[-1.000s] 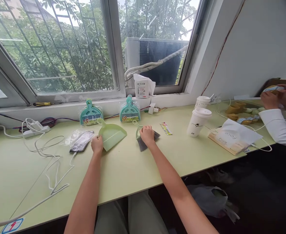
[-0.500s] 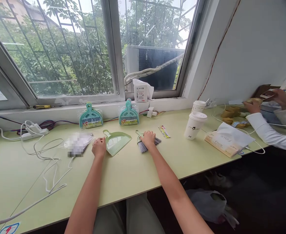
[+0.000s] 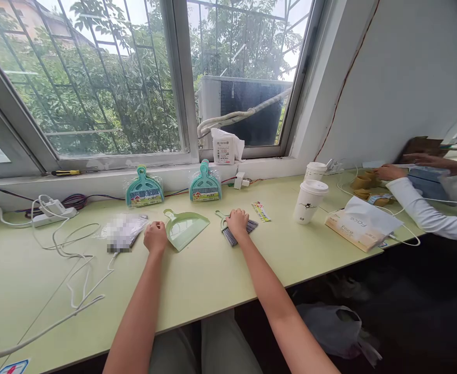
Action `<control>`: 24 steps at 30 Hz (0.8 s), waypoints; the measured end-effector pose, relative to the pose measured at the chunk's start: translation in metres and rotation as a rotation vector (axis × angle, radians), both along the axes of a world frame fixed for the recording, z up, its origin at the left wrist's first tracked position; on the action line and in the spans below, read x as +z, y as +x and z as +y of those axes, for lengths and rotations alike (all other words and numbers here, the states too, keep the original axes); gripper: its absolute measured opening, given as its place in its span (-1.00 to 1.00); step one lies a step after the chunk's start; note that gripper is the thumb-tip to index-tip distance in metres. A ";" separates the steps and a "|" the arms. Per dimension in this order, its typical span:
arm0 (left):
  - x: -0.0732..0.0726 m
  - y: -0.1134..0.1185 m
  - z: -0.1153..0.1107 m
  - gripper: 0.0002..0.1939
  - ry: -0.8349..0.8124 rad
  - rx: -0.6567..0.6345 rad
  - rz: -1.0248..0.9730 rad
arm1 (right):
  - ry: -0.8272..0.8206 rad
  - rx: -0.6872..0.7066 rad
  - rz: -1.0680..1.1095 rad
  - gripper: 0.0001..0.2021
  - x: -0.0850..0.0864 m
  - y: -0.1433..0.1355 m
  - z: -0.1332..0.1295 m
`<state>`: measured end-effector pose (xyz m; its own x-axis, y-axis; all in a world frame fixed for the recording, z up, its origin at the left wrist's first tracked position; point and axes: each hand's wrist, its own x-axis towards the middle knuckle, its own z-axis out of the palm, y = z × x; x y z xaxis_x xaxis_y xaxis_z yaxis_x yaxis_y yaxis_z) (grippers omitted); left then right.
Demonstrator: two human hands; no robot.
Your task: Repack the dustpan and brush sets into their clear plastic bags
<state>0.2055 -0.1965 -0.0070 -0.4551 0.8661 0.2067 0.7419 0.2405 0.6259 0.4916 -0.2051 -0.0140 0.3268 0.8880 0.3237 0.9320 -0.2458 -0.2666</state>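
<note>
- Window (image 3: pixel 119 88) behind a green counter (image 3: pixel 205 285).
- Right grip (image 3: pixel 238 223): closed over the brush (image 3: pixel 229 237), probably keeping it flat.
- Left grip (image 3: pixel 155 237): fingers curled just beside the dustpan (image 3: pixel 187 229); whether it holds the edge, I cannot tell.
- Dustpan lies hollow up, wide lip seemingly angled brushward.
- Farther right: label (image 3: pixel 261 211), cup (image 3: pixel 308 205).

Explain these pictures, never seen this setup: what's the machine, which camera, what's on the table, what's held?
There's no machine: a person works bare-handed. Every picture comes from one camera on that person's head, looking forward and down. The right hand holds a brush. The left hand is curled at the left edge of a dustpan; whether it touches is unclear. The table also bears two wrapped teal sets, a label, cups, tissues and a power strip. The white sleeves at right belong to someone else.
</note>
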 end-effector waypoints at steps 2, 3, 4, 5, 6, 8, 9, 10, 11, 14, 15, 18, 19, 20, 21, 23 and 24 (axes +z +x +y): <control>0.002 -0.002 -0.001 -0.65 0.046 0.028 -0.027 | 0.084 -0.030 0.037 -0.78 0.003 0.002 0.000; 0.003 -0.002 -0.002 -0.66 0.076 0.044 -0.038 | 0.130 -0.046 0.060 -0.78 0.006 0.003 0.000; 0.004 -0.003 -0.002 -0.66 0.107 0.064 -0.047 | 0.175 -0.062 0.081 -0.78 0.009 0.004 -0.001; 0.005 -0.004 -0.003 -0.66 0.139 0.086 -0.052 | 0.213 -0.076 0.100 -0.77 0.013 0.006 -0.002; 0.006 -0.005 -0.004 -0.65 0.168 0.113 -0.055 | 0.242 -0.091 0.117 -0.77 0.017 0.007 -0.003; 0.008 -0.007 -0.004 -0.64 0.213 0.168 -0.058 | 0.273 -0.116 0.141 -0.76 0.024 0.010 -0.006; 0.008 -0.008 -0.004 -0.64 0.227 0.188 -0.063 | 0.276 -0.124 0.150 -0.75 0.027 0.012 -0.008; 0.009 -0.009 -0.004 -0.64 0.235 0.202 -0.069 | 0.274 -0.130 0.158 -0.74 0.030 0.013 -0.010; 0.009 -0.009 -0.004 -0.64 0.240 0.210 -0.077 | 0.273 -0.134 0.165 -0.73 0.031 0.014 -0.011; 0.009 -0.010 -0.003 -0.64 0.237 0.209 -0.097 | 0.287 -0.142 0.178 -0.73 0.032 0.016 -0.012; 0.009 -0.010 -0.003 -0.64 0.233 0.206 -0.101 | 0.285 -0.142 0.183 -0.73 0.031 0.016 -0.011; 0.009 -0.009 -0.003 -0.66 0.208 0.173 -0.104 | 0.184 -0.091 0.184 -0.75 0.023 0.015 -0.006; 0.008 -0.008 -0.003 -0.67 0.195 0.150 -0.100 | 0.124 -0.058 0.173 -0.76 0.020 0.014 -0.004; 0.007 -0.007 -0.003 -0.68 0.181 0.121 -0.091 | 0.059 -0.023 0.156 -0.75 0.016 0.012 -0.003; 0.006 -0.006 -0.003 -0.70 0.166 0.091 -0.077 | -0.001 0.012 0.134 -0.74 0.013 0.011 -0.002; 0.003 -0.003 -0.003 -0.71 0.144 0.042 -0.024 | -0.089 0.062 0.092 -0.70 0.007 0.009 0.000; 0.001 -0.001 -0.002 -0.70 0.127 0.021 0.010 | -0.116 0.080 0.079 -0.69 0.005 0.008 0.000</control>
<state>0.2042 -0.1988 -0.0065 -0.4698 0.8231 0.3190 0.7441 0.1748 0.6448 0.4998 -0.2048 -0.0093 0.2737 0.9421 0.1939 0.9271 -0.2048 -0.3139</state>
